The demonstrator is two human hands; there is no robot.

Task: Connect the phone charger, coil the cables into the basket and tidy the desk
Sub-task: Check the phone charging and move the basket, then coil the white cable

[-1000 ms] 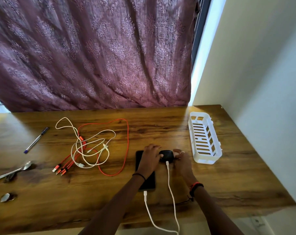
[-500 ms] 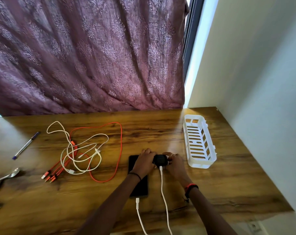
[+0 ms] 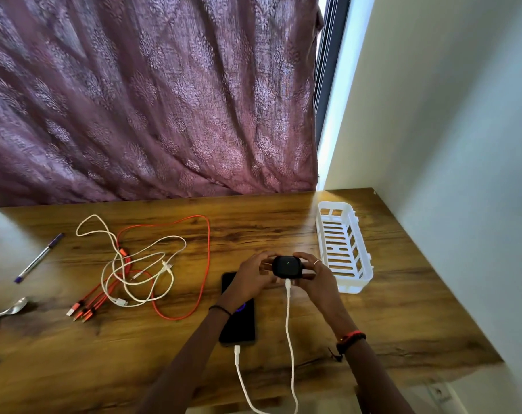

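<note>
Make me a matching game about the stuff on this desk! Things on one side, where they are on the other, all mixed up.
Things:
1 basket
2 pen
3 phone
4 small black box

Places:
A held between the left hand and right hand
B left of the tangled cables
C flat on the desk, white cable plugged in
D right end of the desk

Pairs: 1-D, 2-B, 3-C, 4-A
</note>
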